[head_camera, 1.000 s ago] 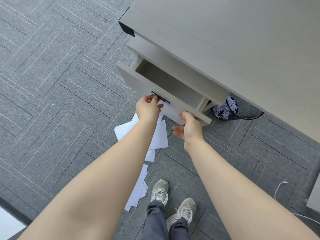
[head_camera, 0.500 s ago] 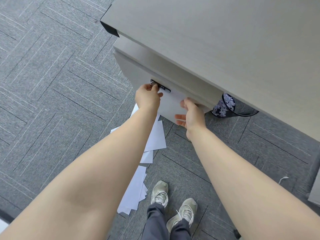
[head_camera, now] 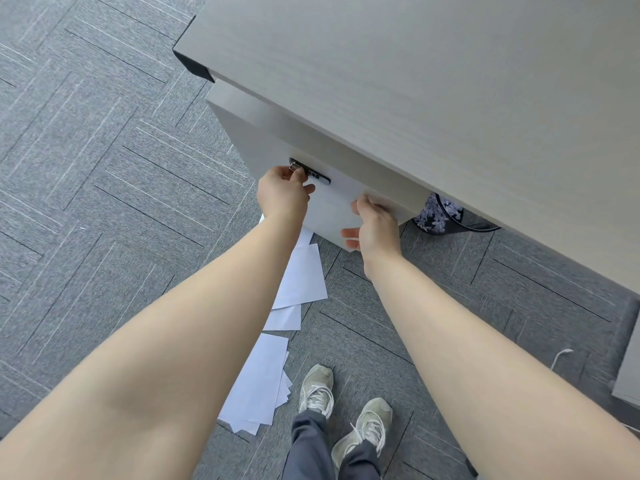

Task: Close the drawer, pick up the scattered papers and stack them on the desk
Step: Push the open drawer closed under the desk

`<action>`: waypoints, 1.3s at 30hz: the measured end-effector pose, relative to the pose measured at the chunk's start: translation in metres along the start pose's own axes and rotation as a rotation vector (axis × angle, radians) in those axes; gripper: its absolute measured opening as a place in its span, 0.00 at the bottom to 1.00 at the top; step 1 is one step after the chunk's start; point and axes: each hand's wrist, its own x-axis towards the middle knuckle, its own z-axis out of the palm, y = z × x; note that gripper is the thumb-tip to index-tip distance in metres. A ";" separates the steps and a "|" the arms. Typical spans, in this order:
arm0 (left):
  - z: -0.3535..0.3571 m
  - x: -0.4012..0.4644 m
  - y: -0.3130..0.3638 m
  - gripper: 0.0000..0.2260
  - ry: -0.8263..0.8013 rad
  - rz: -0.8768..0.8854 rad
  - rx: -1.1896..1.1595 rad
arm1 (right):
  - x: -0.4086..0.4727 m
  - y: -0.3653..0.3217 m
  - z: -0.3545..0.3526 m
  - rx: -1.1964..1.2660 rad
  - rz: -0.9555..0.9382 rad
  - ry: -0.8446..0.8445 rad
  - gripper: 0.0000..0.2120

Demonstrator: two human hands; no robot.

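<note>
A: Drawer (head_camera: 311, 188) front looks flush with the cabinet under the desk (head_camera: 433, 81) — no gap showing from up here. Left hand (head_camera: 282, 194) is at the combination lock (head_camera: 309, 176), fingers pinched on the little metal knob at its left end.

B: And the right hand (head_camera: 375, 225)?

A: Pressed on the drawer face toward its right edge, fingers curled against the panel, thumb sticking out free — it's gripping nothing, just pushing.

B: So the closing step reads as done, or nearly. Papers next?

A: That's my call. The scattered papers (head_camera: 301, 271) are on the carpet (head_camera: 104, 168), down at six o'clock from both hands. One sheet sits just below the drawer's bottom edge, partly hidden behind the left forearm; a smaller piece below that; then a fanned bunch beside the left shoe (head_camera: 317, 389), at nine o'clock from it.

B: Which hand gets there first?

A: The left, I'd judge — the whole trail lies under that arm, running long from twelve to six toward the feet. The right hand would have to cross over.

B: Anything in the way?

A: A patterned bin (head_camera: 438, 213) at three o'clock of the drawer, well apart from the sheets.
</note>
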 end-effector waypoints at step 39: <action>-0.020 0.019 -0.011 0.18 -0.118 0.341 0.820 | -0.001 0.000 -0.005 -0.154 -0.067 -0.024 0.14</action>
